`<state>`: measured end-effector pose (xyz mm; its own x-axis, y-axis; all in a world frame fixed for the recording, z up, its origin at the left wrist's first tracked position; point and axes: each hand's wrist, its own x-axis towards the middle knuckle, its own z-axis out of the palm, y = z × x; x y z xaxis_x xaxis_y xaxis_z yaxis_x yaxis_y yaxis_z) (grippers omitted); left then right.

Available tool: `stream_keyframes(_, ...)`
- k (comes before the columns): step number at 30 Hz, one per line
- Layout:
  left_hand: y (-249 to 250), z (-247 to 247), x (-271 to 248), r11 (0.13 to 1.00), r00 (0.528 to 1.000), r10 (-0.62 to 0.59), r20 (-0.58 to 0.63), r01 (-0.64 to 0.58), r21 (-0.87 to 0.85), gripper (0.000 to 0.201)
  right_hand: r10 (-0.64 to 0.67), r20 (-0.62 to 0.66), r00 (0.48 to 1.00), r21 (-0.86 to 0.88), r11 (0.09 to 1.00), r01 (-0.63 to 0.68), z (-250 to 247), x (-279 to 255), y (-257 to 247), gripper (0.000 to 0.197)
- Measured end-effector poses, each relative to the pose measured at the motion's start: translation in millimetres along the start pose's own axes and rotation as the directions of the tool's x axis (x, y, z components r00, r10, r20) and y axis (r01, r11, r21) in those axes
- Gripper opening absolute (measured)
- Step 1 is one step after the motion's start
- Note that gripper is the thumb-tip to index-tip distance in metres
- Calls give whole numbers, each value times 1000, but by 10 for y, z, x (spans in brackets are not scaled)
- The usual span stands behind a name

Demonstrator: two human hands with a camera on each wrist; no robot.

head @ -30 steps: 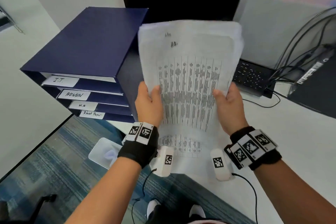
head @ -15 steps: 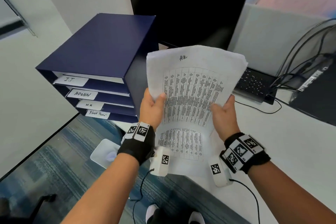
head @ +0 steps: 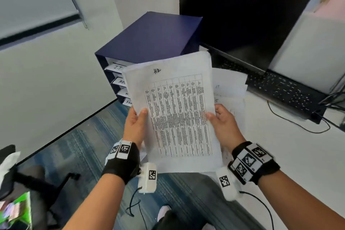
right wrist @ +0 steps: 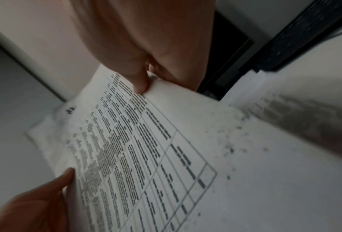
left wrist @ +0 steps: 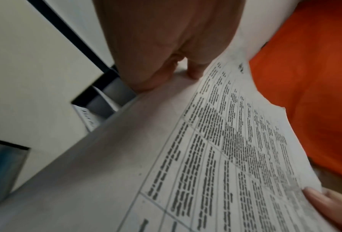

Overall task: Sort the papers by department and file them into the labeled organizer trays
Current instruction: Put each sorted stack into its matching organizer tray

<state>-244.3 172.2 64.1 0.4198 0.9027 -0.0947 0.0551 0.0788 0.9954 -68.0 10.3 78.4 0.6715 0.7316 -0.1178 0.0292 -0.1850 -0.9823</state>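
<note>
I hold a sheaf of printed papers (head: 179,117) up in front of me, and its top sheet is a table with "HR" handwritten at the head. My left hand (head: 137,123) pinches the left edge, thumb on top. My right hand (head: 221,122) pinches the right edge the same way. The navy organizer (head: 151,37) stands behind on the left; its I.T. label (head: 118,67) shows, while the sheaf partly covers the lower labels. The wrist views show the sheet (left wrist: 216,157) (right wrist: 146,149) close up, each with a thumb on it.
More sheets (head: 230,84), one marked IT, lie on the white desk (head: 298,155) behind my right hand. A black keyboard (head: 280,87) and dark monitor (head: 242,20) stand to the right, with cables (head: 298,127) trailing. There is carpet and a chair base (head: 37,183) below left.
A different sheet topped the sheaf at first; the HR sheet came on top half a second ago. The sheaf has dropped lower and swung left, across the organizer's tray fronts.
</note>
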Motion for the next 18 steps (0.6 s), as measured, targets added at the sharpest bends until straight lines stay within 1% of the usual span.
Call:
stream_keyframes(1,-95,-129,-7,1000,999,-24,-33,24,2,39,26,41,999,-19,1000,-25,117,-18,44,14)
stream_keyframes(4,-326,-465,-41,993,985,-104,-138,110,36,23,102,131,986,-57,994,-95,453,-73,193,14)
stream_keyframes(5,-389,-567,-55,990,978,-121,-167,132,55,21,121,155,980,-70,991,-112,560,-88,245,15)
stream_keyframes(9,-586,-916,-88,961,955,-169,-243,214,174,18,233,191,954,-104,971,-216,920,-99,439,19)
stream_keyframes(13,-670,-1136,-55,933,954,-207,-219,260,249,20,342,227,912,-140,938,-317,1161,-73,599,24)
stream_keyframes(18,-709,-1326,68,880,954,-254,-161,297,370,24,423,215,880,-165,904,-394,1366,-53,634,29)
